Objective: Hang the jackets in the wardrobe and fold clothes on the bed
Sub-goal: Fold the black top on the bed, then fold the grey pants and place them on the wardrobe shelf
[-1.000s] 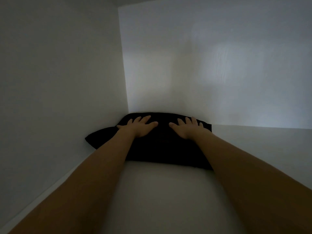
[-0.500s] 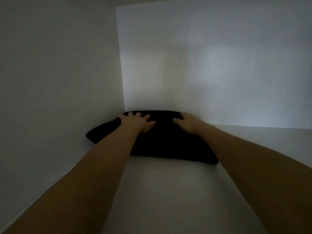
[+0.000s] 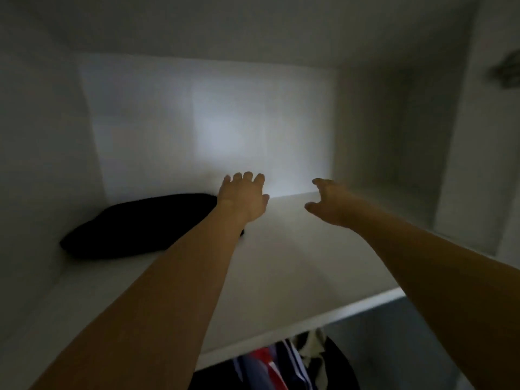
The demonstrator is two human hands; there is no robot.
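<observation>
dim wardrobe interior, upper shelf (image 3: 295, 249) white, side walls and back panel pale. far left on the shelf: folded black garment (image 3: 135, 226), lying flat in the back left corner near the left wall, long axis running left to right and angled slightly toward the back panel at its right end; fabric detail lost in the dark. left forearm crosses over its right end. left hand (image 3: 243, 197) raised above the shelf just right of the garment, palm down, fingers spread and relaxed, holding nothing; contact with the garment cannot be told. right hand (image 3: 327, 202) well apart from the garment, hovering over bare shelf, fingers loosely curled, thumb down, nothing in it. both arms bare, stretched forward. below the shelf's front edge: hanging clothes (image 3: 281, 364), red, blue, dark and pale pieces, blurred. far right upper edge, a greyish blurred object (image 3: 506, 71), not identifiable. no readable writing.
</observation>
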